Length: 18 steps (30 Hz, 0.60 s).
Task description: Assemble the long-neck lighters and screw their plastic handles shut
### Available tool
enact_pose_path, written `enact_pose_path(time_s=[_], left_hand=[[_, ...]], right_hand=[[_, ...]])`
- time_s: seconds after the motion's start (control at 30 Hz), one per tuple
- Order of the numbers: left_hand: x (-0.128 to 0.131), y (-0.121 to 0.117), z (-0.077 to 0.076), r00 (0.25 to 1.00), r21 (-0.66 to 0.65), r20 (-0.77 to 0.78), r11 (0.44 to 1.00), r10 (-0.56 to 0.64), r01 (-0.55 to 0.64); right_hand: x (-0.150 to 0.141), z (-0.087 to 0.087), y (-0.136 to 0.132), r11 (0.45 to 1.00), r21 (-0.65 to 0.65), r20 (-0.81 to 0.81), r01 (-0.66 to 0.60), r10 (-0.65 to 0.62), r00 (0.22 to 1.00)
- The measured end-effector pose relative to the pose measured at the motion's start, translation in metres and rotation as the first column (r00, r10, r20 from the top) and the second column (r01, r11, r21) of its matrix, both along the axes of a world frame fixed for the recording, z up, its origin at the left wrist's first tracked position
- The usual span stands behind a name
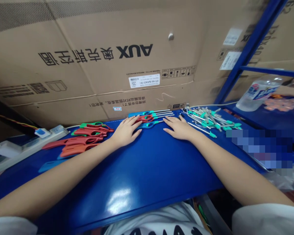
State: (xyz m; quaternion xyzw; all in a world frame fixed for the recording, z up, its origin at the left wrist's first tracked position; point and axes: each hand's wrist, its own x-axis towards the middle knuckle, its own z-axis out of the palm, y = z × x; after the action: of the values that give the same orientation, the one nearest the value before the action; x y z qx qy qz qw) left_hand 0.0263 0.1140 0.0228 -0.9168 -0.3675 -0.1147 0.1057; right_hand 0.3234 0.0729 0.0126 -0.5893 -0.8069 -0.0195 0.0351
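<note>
Several long-nosed lighters lie side by side at the foot of the cardboard wall, with blue and red handles, teal collars and metal tubes. The nearest is a blue-handled lighter (148, 125); behind it is a red-handled lighter (145, 118). My left hand (125, 131) rests over the handle ends, fingers stretched out and apart, touching them. At the tube end, my right hand (178, 128) lies palm down, its fingers also extended. Beside it on the right is a loose pile of metal lighter tubes (207, 118) with teal collars. My fingers hide parts of the lighters.
Red, orange, green and blue handle shells (82, 140) are heaped on the blue table (147, 169) at left, near a white power strip (39, 145). A large carton (88, 78) stands behind. A plastic bottle (258, 93) and another person's hand (292, 92) are at right.
</note>
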Motion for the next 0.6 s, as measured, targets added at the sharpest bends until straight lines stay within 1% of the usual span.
enact_pose_path(time_s=[0.13,0.23,0.33,0.4,0.47,0.6], left_hand=[[-0.020,-0.003,0.020,0.998,0.025,-0.023,0.998,0.060,-0.059],[-0.047,0.001,0.039,0.989,-0.022,-0.104,0.994,0.108,-0.111],[-0.077,0.009,0.055,0.972,-0.045,-0.179,0.986,0.150,-0.161],[-0.094,0.015,0.062,0.956,-0.047,-0.215,0.976,0.198,-0.212],[-0.106,0.021,0.065,0.937,-0.051,-0.249,0.963,0.245,-0.265],[-0.111,0.030,0.069,0.907,-0.083,-0.311,0.943,0.283,-0.322]], right_hand=[[0.014,0.003,0.001,0.995,0.055,0.029,0.087,-0.089,0.996],[0.027,0.005,0.003,0.990,0.070,0.033,0.125,-0.128,0.991],[0.037,0.007,0.004,0.988,0.078,0.017,0.132,-0.133,0.991],[0.040,0.008,0.005,0.988,0.093,-0.004,0.125,-0.126,0.992],[0.039,0.010,0.005,0.987,0.113,-0.029,0.113,-0.111,0.993],[0.030,0.017,0.002,0.985,0.147,-0.087,0.085,-0.073,0.993]])
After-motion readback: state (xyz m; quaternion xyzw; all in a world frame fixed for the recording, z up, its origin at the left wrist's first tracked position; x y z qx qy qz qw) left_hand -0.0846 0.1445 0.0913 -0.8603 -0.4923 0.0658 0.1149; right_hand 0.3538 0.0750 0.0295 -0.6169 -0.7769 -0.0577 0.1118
